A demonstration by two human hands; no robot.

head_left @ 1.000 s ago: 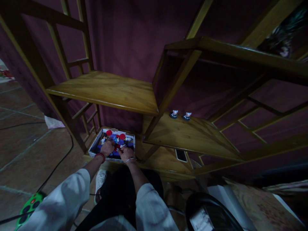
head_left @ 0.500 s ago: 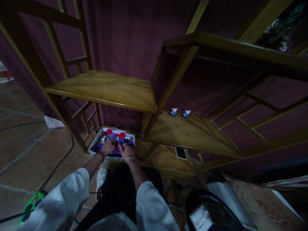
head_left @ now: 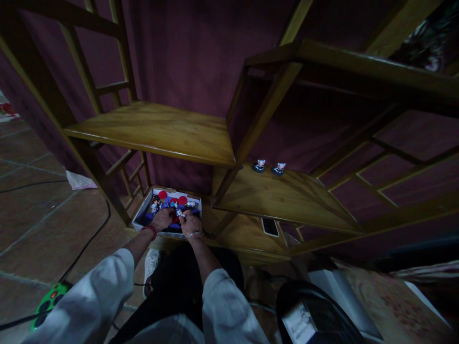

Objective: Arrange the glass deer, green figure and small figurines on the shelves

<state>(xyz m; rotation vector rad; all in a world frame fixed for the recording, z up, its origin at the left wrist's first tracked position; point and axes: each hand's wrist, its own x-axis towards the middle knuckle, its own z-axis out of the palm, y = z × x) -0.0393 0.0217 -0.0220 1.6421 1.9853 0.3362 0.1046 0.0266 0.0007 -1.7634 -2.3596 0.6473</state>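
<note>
Both hands reach into a shallow white box (head_left: 139, 220) of small figurines and red and blue-purple round pieces. In my right hand (head_left: 191, 224), the fingers are pinched on a small white and purple figurine (head_left: 180, 211), raised over the contents. My left hand (head_left: 162, 219) is beside it on the left, fingers curled down among the pieces; what they grip is hidden. Red discs (head_left: 182, 200) lie at the back of the box. On the shelf to the right stand two small figurines (head_left: 259, 166) on dark bases.
The box sits in the low left bay of a wooden shelf unit, under an overhanging board (head_left: 154, 131). A slanted post (head_left: 263, 114) divides it from the right shelf (head_left: 287, 198). A phone (head_left: 269, 227) lies on the lower board. A black stool (head_left: 287, 296) stands at right.
The figurine at my right fingertips now shows more clearly, lifted a little above the pieces. My left hand has barely moved. The view has shifted very slightly.
</note>
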